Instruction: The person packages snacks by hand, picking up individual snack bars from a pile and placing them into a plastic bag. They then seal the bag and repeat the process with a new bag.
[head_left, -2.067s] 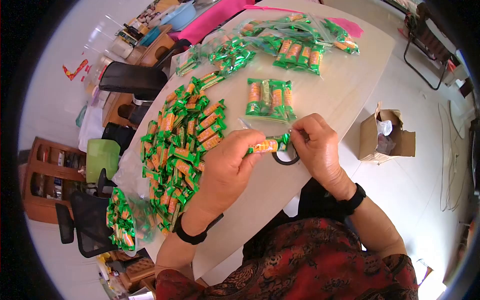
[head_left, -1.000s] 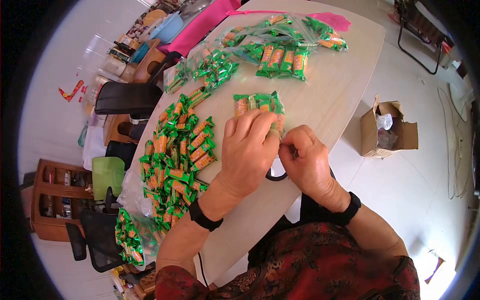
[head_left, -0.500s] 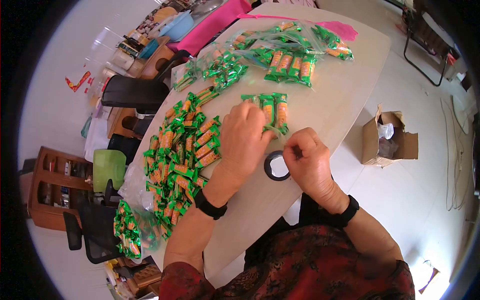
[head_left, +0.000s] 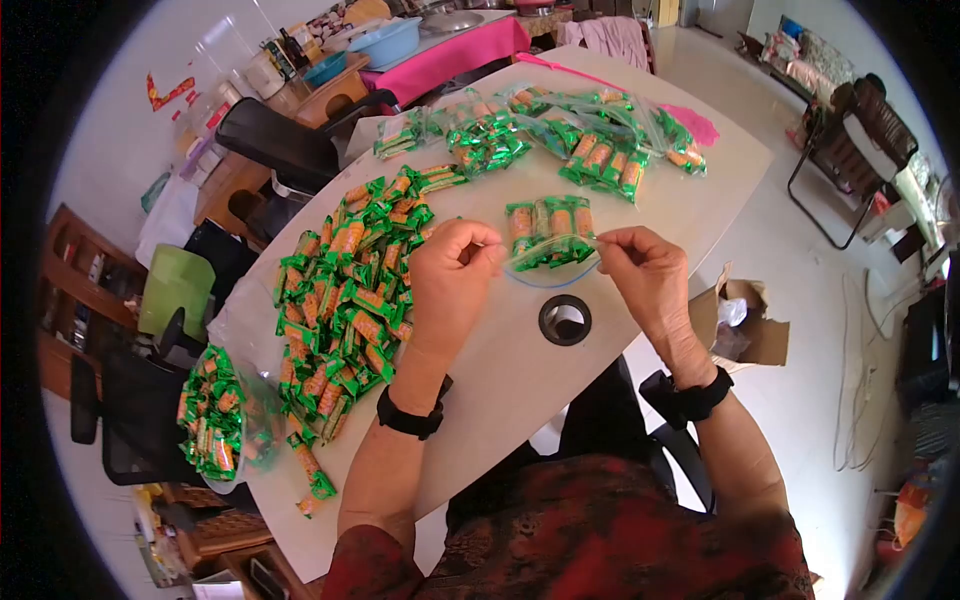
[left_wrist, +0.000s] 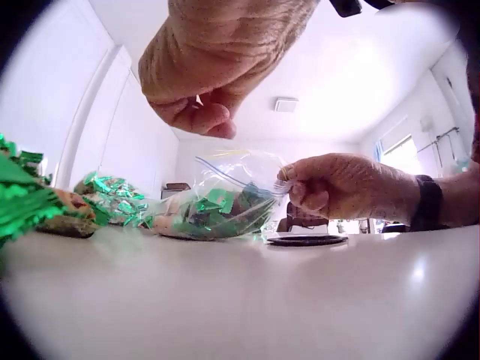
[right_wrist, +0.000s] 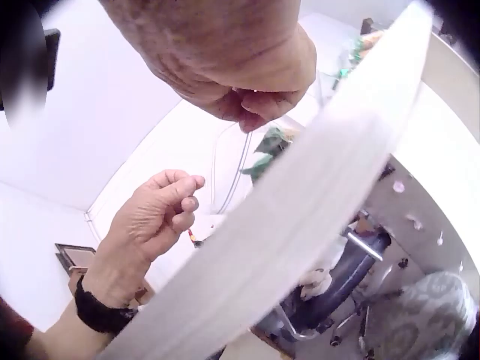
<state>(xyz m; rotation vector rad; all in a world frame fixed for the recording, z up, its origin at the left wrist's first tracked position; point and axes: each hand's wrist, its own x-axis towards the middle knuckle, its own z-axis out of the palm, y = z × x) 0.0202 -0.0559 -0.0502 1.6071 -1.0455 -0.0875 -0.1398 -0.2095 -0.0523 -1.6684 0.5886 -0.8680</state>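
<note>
A clear zip bag with several green-and-orange packets lies on the table, its curved mouth facing the person. My right hand pinches the right corner of that mouth; the left wrist view also shows the right hand gripping the bag. At the mouth's left end is my left hand, fingers curled and thumb near the index finger. A small gap shows under the left hand in its wrist view, with nothing visible in its fingers. A black ring lies just nearer the person.
A large heap of packets covers the table's left part. Filled bags and a pink net lie at the far side. A bag of packets stands at the left edge. On the floor at right is a cardboard box.
The hands have moved apart, the left hand shifting off the bag and leaving its packets and mouth in view. The right hand still pinches the bag's corner. The head view has tilted up.
</note>
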